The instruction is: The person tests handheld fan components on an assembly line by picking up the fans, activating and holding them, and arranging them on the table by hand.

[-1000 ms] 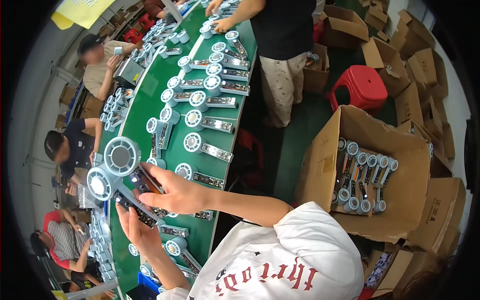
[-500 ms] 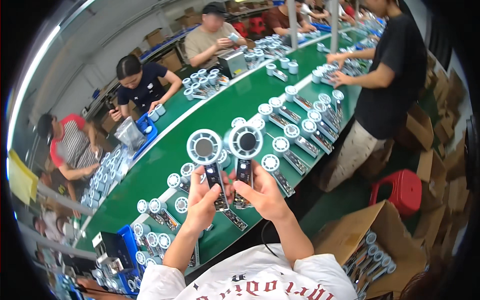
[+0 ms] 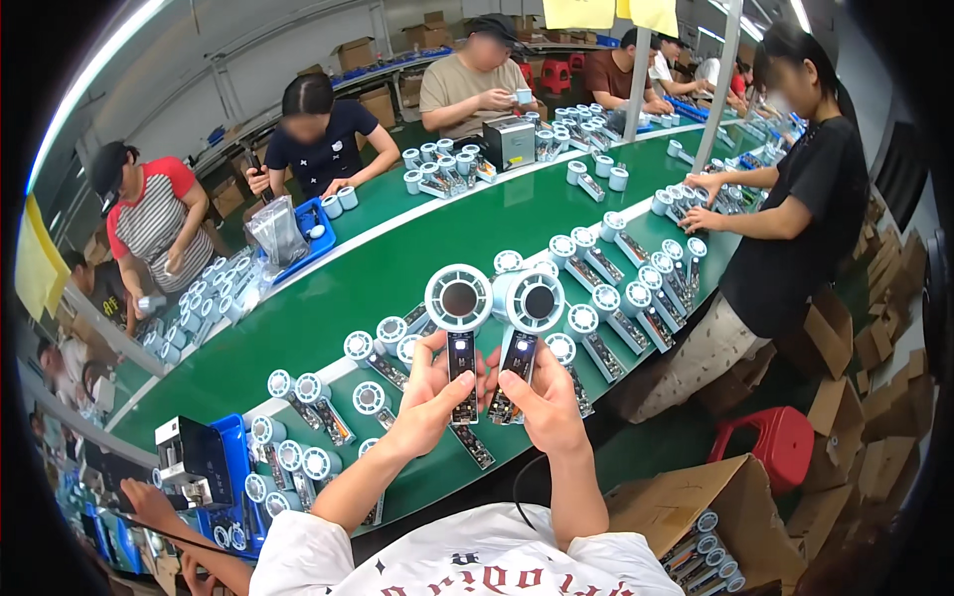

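Red stool (image 3: 780, 442) near an open cardboard carton (image 3: 763, 521), yellow sheets (image 3: 579, 12) up high, silver box (image 3: 511, 145)

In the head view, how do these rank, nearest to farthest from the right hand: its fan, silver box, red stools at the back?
1. Fan: in the right hand.
2. Silver box: across the green bench.
3. Red stools: farther back, beyond the bench.

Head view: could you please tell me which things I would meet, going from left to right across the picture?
Yellow sheet → boxy black machine → plastic bag → left hand holding one round-headed device → right hand holding another round-headed device → red stool.
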